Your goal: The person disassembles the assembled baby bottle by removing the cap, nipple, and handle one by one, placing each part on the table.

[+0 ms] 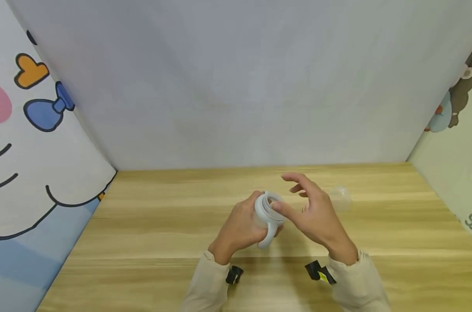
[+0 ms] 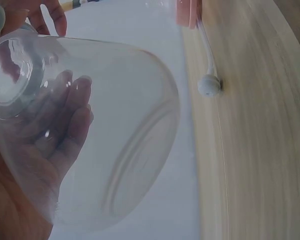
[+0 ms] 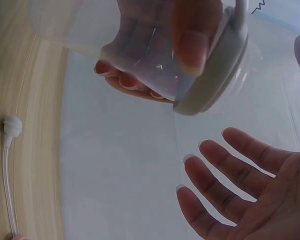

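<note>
My left hand (image 1: 241, 223) grips a clear wide bottle (image 2: 135, 110) around its body. A pale grey collar with a handle (image 1: 266, 238) sits round the bottle's neck, and the open mouth tilts towards my right hand (image 1: 317, 212). The right thumb is close to the rim; whether it touches is unclear in the head view. The other right fingers are spread and loosely bent, holding nothing. In the right wrist view these fingers (image 3: 225, 192) are apart from the bottle.
On the wood-grain table (image 1: 161, 225) a clear domed cover (image 1: 340, 198) stands beyond my right hand. A thin straw with a white ball end (image 2: 209, 86) lies there, running to a pink part (image 2: 186, 12). A pale wall (image 1: 251, 86) closes off the back, with printed panels at both sides.
</note>
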`<state>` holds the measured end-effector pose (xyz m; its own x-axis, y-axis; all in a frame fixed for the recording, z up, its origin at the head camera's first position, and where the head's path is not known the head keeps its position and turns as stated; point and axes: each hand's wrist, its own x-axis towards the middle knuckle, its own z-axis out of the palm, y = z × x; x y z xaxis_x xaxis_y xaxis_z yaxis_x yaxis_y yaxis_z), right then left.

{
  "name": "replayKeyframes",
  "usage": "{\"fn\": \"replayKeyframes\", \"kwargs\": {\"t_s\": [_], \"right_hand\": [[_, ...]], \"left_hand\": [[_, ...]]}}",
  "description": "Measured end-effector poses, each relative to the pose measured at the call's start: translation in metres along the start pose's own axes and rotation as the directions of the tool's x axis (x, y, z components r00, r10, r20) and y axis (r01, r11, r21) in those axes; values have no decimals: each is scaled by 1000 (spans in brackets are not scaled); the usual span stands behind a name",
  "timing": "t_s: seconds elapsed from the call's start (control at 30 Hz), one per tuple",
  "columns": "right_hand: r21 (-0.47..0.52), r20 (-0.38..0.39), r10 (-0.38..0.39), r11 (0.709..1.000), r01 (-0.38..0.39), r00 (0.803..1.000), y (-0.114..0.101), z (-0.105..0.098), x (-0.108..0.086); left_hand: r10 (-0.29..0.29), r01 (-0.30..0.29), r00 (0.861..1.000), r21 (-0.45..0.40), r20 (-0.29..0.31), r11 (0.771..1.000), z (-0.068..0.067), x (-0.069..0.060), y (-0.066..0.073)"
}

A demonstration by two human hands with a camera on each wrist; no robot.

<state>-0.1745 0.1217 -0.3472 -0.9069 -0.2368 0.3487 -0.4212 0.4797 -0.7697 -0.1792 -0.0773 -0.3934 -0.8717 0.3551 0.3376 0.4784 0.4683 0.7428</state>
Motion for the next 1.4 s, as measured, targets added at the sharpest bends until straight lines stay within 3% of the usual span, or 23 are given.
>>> {"fn": "replayKeyframes", "kwargs": {"t_s": [0.3,0.53,0.7,1.17,1.4], "right_hand": [[-36,79,8,999,-5,997,-9,13,-3],[-42,98,-28,999,32,995,-11,21,-3],[-48,108,-39,998,45,993,-10,23,-4],[-52,49,-76,996,79,996,-11,26,-4],[-27,-15,-125,992,124,992,-13,24,-3]], "left_hand": [[-24,24,999,2,35,1000,-4,2,0],[18,-20,999,66,32,998,-3,3,1],[17,-20,999,80,35,997,-2,2,0],[1,-4,999,81,40,997,0,2,3],[-17,16,1000,54,26,998,-1,3,3]]}}
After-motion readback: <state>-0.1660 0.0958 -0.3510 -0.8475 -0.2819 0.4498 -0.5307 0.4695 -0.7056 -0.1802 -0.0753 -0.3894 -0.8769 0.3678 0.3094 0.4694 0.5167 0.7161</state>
